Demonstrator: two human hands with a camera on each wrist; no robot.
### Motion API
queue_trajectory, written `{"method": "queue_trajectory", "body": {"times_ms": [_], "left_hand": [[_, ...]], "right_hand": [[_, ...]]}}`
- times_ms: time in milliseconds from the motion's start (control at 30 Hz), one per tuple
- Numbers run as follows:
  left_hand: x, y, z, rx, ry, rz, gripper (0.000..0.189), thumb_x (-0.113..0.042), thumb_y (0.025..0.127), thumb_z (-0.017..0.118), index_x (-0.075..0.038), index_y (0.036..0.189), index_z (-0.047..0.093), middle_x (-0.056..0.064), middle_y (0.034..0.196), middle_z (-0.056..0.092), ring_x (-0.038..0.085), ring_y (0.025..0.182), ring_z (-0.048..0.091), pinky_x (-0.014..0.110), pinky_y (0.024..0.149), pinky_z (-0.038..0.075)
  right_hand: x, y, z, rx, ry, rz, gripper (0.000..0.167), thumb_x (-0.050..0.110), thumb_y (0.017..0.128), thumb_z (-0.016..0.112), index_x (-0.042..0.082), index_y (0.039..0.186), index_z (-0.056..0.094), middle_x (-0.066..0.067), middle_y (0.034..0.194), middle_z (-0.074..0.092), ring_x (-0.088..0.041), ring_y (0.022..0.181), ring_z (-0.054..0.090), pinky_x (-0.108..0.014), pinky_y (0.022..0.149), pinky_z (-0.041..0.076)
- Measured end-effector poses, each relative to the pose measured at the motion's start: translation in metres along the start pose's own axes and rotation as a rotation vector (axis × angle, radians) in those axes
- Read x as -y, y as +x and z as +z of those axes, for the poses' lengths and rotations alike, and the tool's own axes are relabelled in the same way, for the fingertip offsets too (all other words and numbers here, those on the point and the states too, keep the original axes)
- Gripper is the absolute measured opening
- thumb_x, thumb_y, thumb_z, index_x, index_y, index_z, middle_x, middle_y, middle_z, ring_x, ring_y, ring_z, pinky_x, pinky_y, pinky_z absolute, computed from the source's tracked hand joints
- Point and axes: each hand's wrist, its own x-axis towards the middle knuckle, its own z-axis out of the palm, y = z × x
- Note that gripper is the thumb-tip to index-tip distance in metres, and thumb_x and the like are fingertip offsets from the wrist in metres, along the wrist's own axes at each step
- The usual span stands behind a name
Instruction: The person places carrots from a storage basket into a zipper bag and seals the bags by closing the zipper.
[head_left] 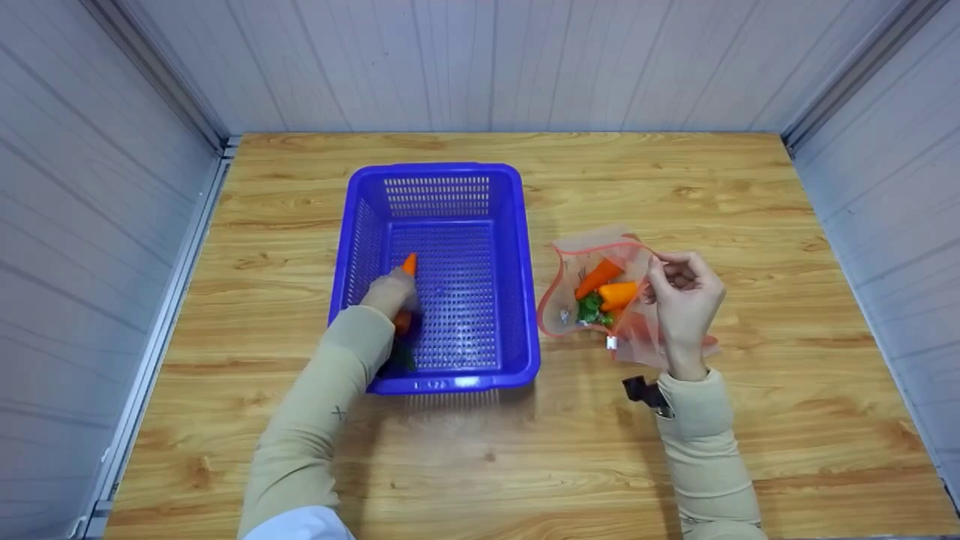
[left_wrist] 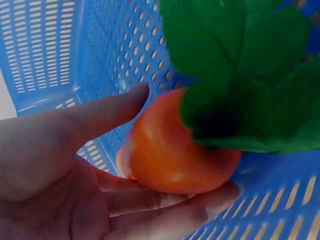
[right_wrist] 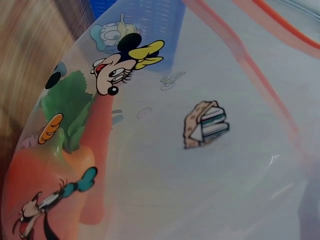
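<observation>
Inside the blue plastic basket (head_left: 531, 330), my left hand (head_left: 391, 294) holds an orange carrot (left_wrist: 175, 150) with green leaves (left_wrist: 240, 65). In the left wrist view its fingers curl beneath the carrot and the thumb lies along the other side. To the right, my right hand (head_left: 686, 296) pinches the edge of a translucent zip bag (head_left: 562, 304) with an orange-red rim. The bag's mouth gapes, showing orange vegetables (head_left: 600, 277) and green leaves (head_left: 590, 307) inside. Cartoon prints cover the bag in the right wrist view, where the right hand is out of sight.
The basket and bag stand side by side on a wood-grain table (head_left: 465, 465). A white slider (head_left: 611, 343) hangs at the bag's near edge. Pale panel walls (head_left: 450, 67) enclose the table at the back and both sides. A dark wrist device (head_left: 649, 394) sits on the right sleeve.
</observation>
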Motion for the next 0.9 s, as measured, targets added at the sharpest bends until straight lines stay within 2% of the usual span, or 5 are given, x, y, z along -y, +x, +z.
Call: {"method": "queue_trajectory", "body": {"times_ms": [133, 333, 400, 667, 900], "left_hand": [[0.0, 0.002, 0.004, -0.013, -0.017, 0.01, 0.067, -0.008, 0.075, 0.065, 0.009, 0.128, 0.027, 0.024, 0.119, 0.044, 0.033, 0.088, 0.056, 0.027, 0.057, 0.051], [-0.003, 0.004, 0.005, -0.117, 0.097, 0.078, 0.055, -0.013, 0.073, 0.065, 0.009, 0.119, 0.044, 0.023, 0.116, 0.049, 0.037, 0.102, 0.051, 0.041, 0.081, 0.046], [-0.005, 0.003, 0.003, -0.157, 0.135, 0.094, 0.053, -0.016, 0.075, 0.063, 0.009, 0.118, 0.047, 0.022, 0.116, 0.05, 0.037, 0.103, 0.05, 0.044, 0.084, 0.044], [-0.015, -0.008, -0.006, -0.26, 0.135, 0.113, 0.055, -0.026, 0.077, 0.067, 0.008, 0.115, 0.045, 0.019, 0.107, 0.054, 0.035, 0.097, 0.054, 0.045, 0.078, 0.046], [-0.027, -0.026, -0.012, -0.419, 0.091, 0.198, 0.053, -0.035, 0.079, 0.064, 0.005, 0.11, 0.05, 0.019, 0.096, 0.059, 0.034, 0.088, 0.058, 0.046, 0.071, 0.048]], "right_hand": [[0.0, 0.001, 0.0, 0.007, -0.01, 0.004, 0.008, -0.008, 0.076, 0.061, -0.015, 0.078, 0.059, -0.016, 0.057, 0.057, -0.024, 0.039, 0.05, -0.025, 0.034, 0.042], [-0.004, 0.0, 0.0, -0.013, -0.006, -0.01, 0.01, -0.004, 0.076, 0.064, -0.013, 0.077, 0.061, -0.015, 0.056, 0.057, -0.022, 0.037, 0.05, -0.024, 0.033, 0.042], [-0.005, 0.0, 0.0, -0.019, -0.014, -0.023, 0.009, -0.004, 0.075, 0.064, -0.012, 0.077, 0.061, -0.016, 0.055, 0.056, -0.022, 0.037, 0.05, -0.024, 0.033, 0.041], [-0.001, 0.001, 0.001, -0.002, -0.004, 0.002, 0.007, -0.008, 0.075, 0.062, -0.014, 0.078, 0.06, -0.017, 0.057, 0.057, -0.022, 0.038, 0.05, -0.024, 0.034, 0.042], [-0.001, 0.001, 0.001, 0.007, -0.041, -0.033, 0.005, -0.007, 0.076, 0.062, -0.011, 0.079, 0.063, -0.017, 0.056, 0.056, -0.023, 0.038, 0.05, -0.024, 0.034, 0.042]]}}
